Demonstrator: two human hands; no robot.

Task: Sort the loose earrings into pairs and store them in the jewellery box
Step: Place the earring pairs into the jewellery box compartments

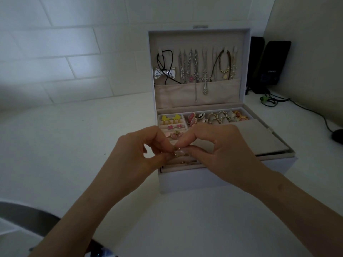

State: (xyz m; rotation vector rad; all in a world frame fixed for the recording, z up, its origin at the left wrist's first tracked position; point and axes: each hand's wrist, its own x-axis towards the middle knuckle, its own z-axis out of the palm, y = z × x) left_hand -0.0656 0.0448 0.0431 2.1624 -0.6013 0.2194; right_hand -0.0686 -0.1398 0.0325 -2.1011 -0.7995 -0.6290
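Note:
A white jewellery box (213,179) stands open on the white desk, its lid upright with necklaces (193,69) hanging inside. Its top tray holds yellow earrings (170,118), pink star earrings (175,126) and a pink flower pair (175,135) in the left slots, with rings (217,116) to the right. My left hand (143,151) and my right hand (219,151) meet over the tray's front left, and both pinch a small gold earring (176,153) between thumb and fingertips. The slots beneath my fingers are mostly hidden.
A grey padded insert (259,138) lies askew over the right half of the box. Black speakers (272,64) and cables (306,110) stand at the back right against the wall. A dark mouse (337,137) sits at the right edge. A tiled wall rises behind.

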